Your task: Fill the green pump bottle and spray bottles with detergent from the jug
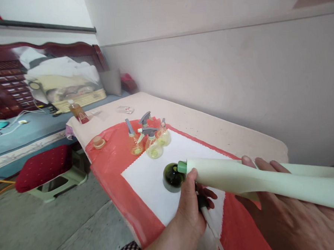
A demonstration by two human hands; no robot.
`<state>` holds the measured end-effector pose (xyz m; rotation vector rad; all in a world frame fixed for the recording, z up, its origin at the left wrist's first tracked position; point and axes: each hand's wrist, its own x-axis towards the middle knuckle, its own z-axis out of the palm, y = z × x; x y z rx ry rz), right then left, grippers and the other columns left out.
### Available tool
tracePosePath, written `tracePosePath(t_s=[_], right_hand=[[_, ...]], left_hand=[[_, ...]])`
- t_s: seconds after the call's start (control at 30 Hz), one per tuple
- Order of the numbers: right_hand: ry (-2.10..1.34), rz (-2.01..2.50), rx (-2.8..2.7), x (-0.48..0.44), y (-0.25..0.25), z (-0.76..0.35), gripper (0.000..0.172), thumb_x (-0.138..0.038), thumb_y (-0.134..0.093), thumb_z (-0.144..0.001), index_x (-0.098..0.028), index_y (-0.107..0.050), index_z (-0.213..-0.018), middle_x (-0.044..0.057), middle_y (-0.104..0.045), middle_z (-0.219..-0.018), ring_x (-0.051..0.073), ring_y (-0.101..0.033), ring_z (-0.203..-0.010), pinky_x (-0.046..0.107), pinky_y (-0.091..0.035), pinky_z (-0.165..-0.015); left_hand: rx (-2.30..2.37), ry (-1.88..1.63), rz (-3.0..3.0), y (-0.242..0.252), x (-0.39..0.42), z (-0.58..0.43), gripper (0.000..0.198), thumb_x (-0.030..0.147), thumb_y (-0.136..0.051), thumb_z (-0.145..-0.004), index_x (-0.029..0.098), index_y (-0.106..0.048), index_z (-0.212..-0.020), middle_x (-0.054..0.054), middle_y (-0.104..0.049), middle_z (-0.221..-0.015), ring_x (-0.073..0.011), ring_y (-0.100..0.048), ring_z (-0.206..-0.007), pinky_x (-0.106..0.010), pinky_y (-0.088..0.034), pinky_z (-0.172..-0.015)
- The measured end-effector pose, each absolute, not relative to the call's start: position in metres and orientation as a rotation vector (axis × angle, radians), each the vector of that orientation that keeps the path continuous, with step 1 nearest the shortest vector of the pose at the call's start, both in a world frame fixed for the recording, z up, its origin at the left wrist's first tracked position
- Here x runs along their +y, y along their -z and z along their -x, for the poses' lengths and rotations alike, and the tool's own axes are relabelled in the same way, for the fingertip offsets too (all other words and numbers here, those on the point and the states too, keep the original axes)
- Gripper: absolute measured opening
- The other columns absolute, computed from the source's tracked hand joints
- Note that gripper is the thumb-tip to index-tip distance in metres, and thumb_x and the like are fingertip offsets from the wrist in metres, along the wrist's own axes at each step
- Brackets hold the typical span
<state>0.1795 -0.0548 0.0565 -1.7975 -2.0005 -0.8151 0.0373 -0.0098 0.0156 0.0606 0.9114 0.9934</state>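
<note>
Pale-green tube [214, 174] is risking knocking the dark round vessel [172, 176] near its end, should the left hand [190, 204] and right hand [287, 213], fingers clamped on it, be slipping.

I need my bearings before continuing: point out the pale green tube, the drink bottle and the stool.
Pale green tube [252, 180], head view: middle of its side.
Drink bottle [78, 111], head view: its amber body.
Stool [43, 167], head view: its red seat.
</note>
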Motion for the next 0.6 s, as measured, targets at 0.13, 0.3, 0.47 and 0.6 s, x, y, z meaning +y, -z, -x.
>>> tracePosePath(t_s=[0.13,0.3,0.47,0.6], right_hand=[[0.809,1.794,-2.003,-0.0544,-0.0563,-0.1794,0.058,-0.046,-0.031,-0.094,-0.024,-0.022,-0.148,0.010,-0.048,-0.141,0.033,-0.042,-0.131,0.055,-0.037,-0.101],[0.822,1.783,-1.989,-0.0543,-0.0566,-0.1788,0.058,-0.044,-0.032,-0.095,-0.024,-0.022,-0.148,0.010,-0.049,-0.140,0.033,-0.043,-0.130,0.054,-0.038,-0.099],[0.812,1.783,-1.997,-0.0552,-0.0575,-0.1792,0.058,-0.044,-0.032,-0.095,-0.023,-0.023,-0.148,0.010,-0.049,-0.140,0.034,-0.043,-0.130,0.055,-0.038,-0.099],[0.814,1.775,-2.012,-0.0542,-0.0567,-0.1801,0.058,-0.042,-0.035,-0.094,-0.023,-0.022,-0.148,0.010,-0.048,-0.141,0.033,-0.042,-0.131,0.054,-0.037,-0.101]], left_hand=[[0.911,-0.997,-0.045,-0.0157,-0.0094,-0.0376,0.043,0.056,-0.062,-0.072,0.016,-0.049,-0.070,-0.001,-0.048,-0.060,-0.0112,-0.051,-0.047,-0.021,-0.029,-0.040],[0.916,-0.990,-0.047,-0.0152,-0.0089,-0.0377,0.044,0.057,-0.062,-0.072,0.015,-0.050,-0.069,-0.001,-0.048,-0.059,-0.0115,-0.052,-0.047,-0.021,-0.029,-0.040],[0.915,-1.002,-0.036,-0.0158,-0.0096,-0.0376,0.044,0.057,-0.064,-0.070,0.016,-0.050,-0.071,-0.001,-0.048,-0.059,-0.0119,-0.052,-0.047,-0.021,-0.029,-0.040],[0.915,-0.998,-0.046,-0.0157,-0.0087,-0.0375,0.043,0.057,-0.063,-0.071,0.016,-0.050,-0.069,-0.001,-0.048,-0.059,-0.0116,-0.052,-0.047,-0.021,-0.029,-0.040]])
